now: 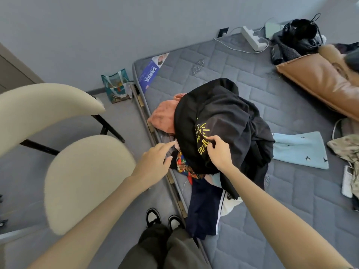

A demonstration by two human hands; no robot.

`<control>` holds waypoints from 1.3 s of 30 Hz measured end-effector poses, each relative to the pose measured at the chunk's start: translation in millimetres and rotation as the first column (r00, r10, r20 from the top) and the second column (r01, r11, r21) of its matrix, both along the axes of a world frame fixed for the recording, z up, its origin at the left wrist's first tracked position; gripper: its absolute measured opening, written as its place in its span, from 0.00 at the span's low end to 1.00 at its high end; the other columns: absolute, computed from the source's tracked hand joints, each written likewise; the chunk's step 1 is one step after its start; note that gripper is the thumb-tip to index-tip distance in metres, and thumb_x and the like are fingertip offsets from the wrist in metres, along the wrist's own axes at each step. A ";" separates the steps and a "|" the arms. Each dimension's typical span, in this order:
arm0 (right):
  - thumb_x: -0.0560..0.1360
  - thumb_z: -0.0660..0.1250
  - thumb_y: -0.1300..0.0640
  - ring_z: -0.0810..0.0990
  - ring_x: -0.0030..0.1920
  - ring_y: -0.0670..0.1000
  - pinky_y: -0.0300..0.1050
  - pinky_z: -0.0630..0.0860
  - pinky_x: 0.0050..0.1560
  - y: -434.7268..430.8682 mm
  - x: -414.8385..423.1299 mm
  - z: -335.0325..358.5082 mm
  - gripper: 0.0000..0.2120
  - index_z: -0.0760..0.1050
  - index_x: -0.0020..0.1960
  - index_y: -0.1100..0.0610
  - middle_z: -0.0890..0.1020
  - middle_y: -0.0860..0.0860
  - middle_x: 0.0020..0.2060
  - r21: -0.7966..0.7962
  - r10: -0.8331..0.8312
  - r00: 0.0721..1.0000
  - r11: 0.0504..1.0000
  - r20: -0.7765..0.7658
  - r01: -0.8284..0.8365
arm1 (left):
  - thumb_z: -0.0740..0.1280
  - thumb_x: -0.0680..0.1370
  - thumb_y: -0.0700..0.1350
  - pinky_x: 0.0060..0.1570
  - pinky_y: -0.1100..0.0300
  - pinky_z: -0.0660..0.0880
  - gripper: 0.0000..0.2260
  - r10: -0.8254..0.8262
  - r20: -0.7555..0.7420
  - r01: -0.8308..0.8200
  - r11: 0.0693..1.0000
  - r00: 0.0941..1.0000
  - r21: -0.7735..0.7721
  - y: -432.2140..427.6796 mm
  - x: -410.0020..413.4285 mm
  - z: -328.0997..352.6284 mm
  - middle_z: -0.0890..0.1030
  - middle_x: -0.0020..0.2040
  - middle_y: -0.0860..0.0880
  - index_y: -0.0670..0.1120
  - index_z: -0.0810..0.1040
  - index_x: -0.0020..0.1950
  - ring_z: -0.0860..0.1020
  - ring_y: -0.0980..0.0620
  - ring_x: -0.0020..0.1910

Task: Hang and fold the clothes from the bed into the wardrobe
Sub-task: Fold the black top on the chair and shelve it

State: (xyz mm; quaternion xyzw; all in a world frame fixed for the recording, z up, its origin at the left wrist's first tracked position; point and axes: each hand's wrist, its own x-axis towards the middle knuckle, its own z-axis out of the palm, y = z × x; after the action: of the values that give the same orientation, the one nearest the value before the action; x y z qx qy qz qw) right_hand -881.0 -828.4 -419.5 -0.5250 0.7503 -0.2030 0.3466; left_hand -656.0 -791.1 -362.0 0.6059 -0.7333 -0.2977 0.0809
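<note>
A heap of clothes lies near the left edge of the grey quilted mattress [242,61]. On top is a black garment with yellow print [217,113]. Under it show an orange garment [165,117], a bright patterned cloth [182,166] and a navy garment with a white stripe [204,208]. My right hand [218,151] pinches the black garment at its yellow print. My left hand [155,162] hovers open at the pile's left edge, fingers spread and pointing at the clothes. The wardrobe is out of view.
A cream chair [81,179] stands on the floor at the left, close to my left arm. A light blue cloth [303,150], a brown cushion [320,82], a white power strip [252,38] and black bags [299,37] lie on the mattress. A teal bag [116,86] leans by the wall.
</note>
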 end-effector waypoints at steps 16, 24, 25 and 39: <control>0.75 0.60 0.53 0.77 0.51 0.55 0.48 0.75 0.49 108.2 -122.2 23.4 0.10 0.79 0.48 0.53 0.79 0.50 0.47 0.515 0.315 0.929 0.838 -0.192 -0.178 | 0.60 0.81 0.46 0.64 0.52 0.67 0.23 -0.186 -0.102 0.197 0.974 0.977 0.112 -17.2 -128.4 -26.8 0.68 0.71 0.47 0.51 0.61 0.76 0.69 0.47 0.68; 0.76 0.67 0.45 0.66 0.67 0.60 0.54 0.69 0.63 42.9 -105.3 -6.3 0.28 0.65 0.72 0.53 0.67 0.54 0.70 0.150 0.012 0.994 0.989 -0.113 0.005 | 0.60 0.81 0.46 0.66 0.51 0.67 0.23 -0.148 -0.041 0.152 0.980 0.988 0.126 -29.8 -138.0 -47.7 0.67 0.72 0.47 0.50 0.61 0.76 0.67 0.48 0.70; 0.75 0.67 0.43 0.65 0.68 0.61 0.55 0.69 0.64 32.6 -99.5 -10.5 0.31 0.63 0.73 0.53 0.65 0.54 0.71 0.177 0.029 0.994 0.984 -0.104 -0.010 | 0.61 0.81 0.46 0.66 0.50 0.67 0.23 -0.140 -0.040 0.144 0.982 0.989 0.122 -32.6 -136.3 -49.8 0.67 0.72 0.47 0.50 0.61 0.76 0.67 0.48 0.70; 0.73 0.73 0.54 0.78 0.42 0.46 0.45 0.78 0.51 33.2 -132.3 -11.2 0.08 0.74 0.39 0.51 0.80 0.45 0.38 0.124 0.356 0.918 0.917 0.175 -0.379 | 0.60 0.81 0.47 0.71 0.44 0.63 0.24 -0.031 -0.075 0.038 0.994 0.997 0.105 -50.3 -143.6 -59.4 0.66 0.74 0.46 0.51 0.59 0.77 0.66 0.46 0.72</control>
State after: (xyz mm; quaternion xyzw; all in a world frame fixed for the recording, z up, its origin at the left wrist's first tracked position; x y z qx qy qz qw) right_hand -1013.3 -795.1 -430.6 -0.6115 0.6235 -0.1136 0.4737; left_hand -799.6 -841.4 -421.4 0.5853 -0.7233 -0.3597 0.0699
